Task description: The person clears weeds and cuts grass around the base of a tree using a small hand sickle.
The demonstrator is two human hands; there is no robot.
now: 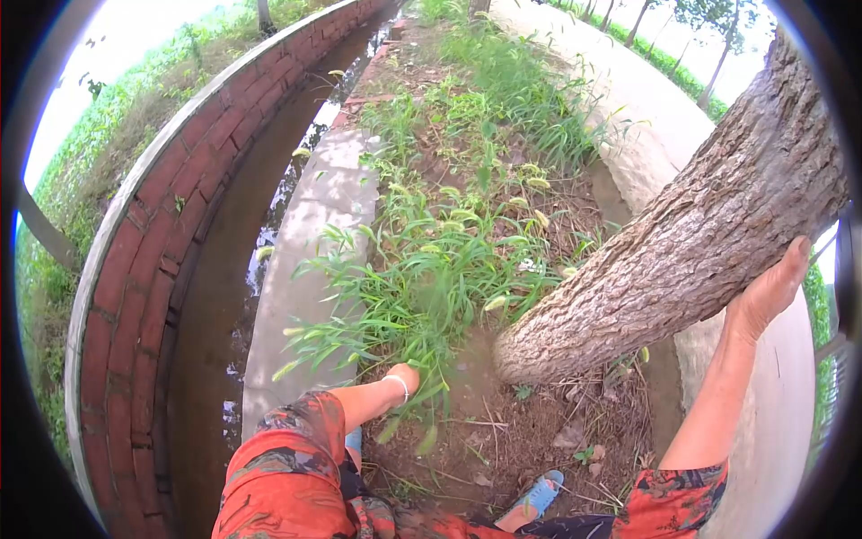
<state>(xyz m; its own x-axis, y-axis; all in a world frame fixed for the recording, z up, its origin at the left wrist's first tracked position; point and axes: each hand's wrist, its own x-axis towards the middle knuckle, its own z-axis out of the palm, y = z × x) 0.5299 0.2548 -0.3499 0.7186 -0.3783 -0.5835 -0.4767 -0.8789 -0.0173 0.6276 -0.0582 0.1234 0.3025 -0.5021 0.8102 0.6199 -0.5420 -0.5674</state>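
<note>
My left hand (404,376), with a white bracelet at the wrist, is closed at the base of a clump of green foxtail grass (431,296). Blades and bristly seed heads spread around and above the fist, and my fingertips are partly hidden. On the right, my right hand (774,289) presses against the side of a thick, rough-barked tree trunk (664,242). The fingers that show are stretched along the bark; the others are hidden. In this view the trunk leans up to the right from bare soil (476,377).
To the left, a concrete ledge (310,216) borders a ditch of brown water (215,332) with a red brick wall (135,269) beyond. A pale paved path (620,99) runs behind the trunk. A blue shoe (543,492) stands on soil with dry twigs and leaves.
</note>
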